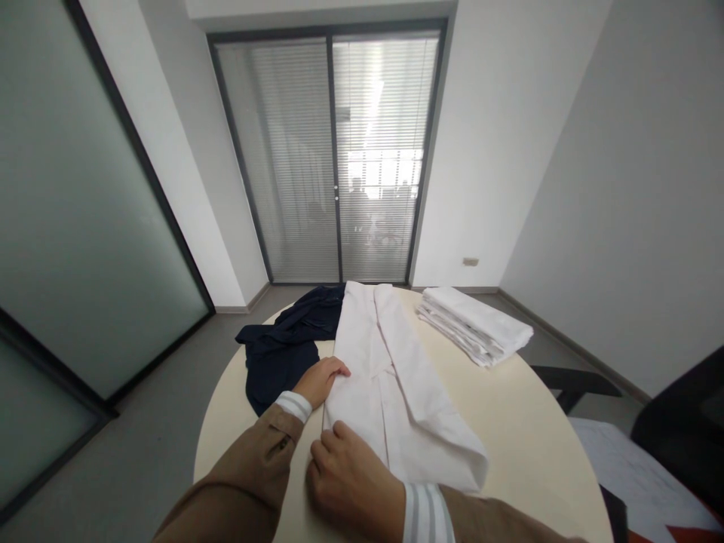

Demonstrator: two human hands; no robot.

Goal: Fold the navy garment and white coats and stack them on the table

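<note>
A long white coat (362, 332) lies lengthwise on the round table, folded into a narrow strip, with a seam and a slit down its middle. Its lower right corner flares out toward the near side. My left hand (321, 381) is at the coat's left edge, fingers bent over the cloth. Nearer to me, my right hand (354, 479) is curled closed on the same edge; its fingertips are partly hidden. Beside the coat on the left is a crumpled dark navy garment (283, 362), hanging slightly over the table's rim.
On the right of the cream round table (509, 452) is a stack of folded white cloth (475, 324). A black chair (684, 430) stands at the right, with white and red material on it. Behind are a glass door with blinds (373, 158) and a frosted panel (84, 188).
</note>
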